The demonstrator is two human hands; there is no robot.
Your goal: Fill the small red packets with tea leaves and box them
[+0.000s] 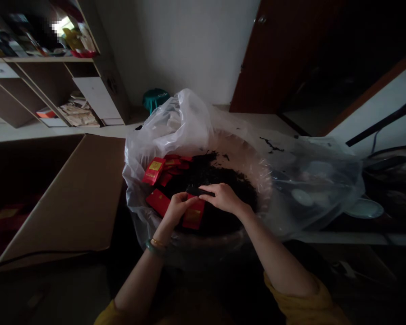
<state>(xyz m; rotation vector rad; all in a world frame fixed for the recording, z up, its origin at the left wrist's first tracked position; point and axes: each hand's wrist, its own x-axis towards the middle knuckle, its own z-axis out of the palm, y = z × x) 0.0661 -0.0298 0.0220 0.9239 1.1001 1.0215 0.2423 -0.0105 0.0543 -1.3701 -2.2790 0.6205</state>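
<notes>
My left hand pinches the top edge of a red packet, which hangs over a heap of dark loose leaves that look like tea. A small black elongated tool lies across the packet's top, its exact kind hard to make out in the dim light. My right hand has its fingers wrapped round that tool, close to the left fingertips. More red packets with gold labels are piled on the left side of the heap, and one red packet lies just left of my left hand.
The leaves lie in a wide round basket lined with clear plastic. At left stands an open cardboard box with red packets inside. A shelf unit, a green bin and a brown door stand behind.
</notes>
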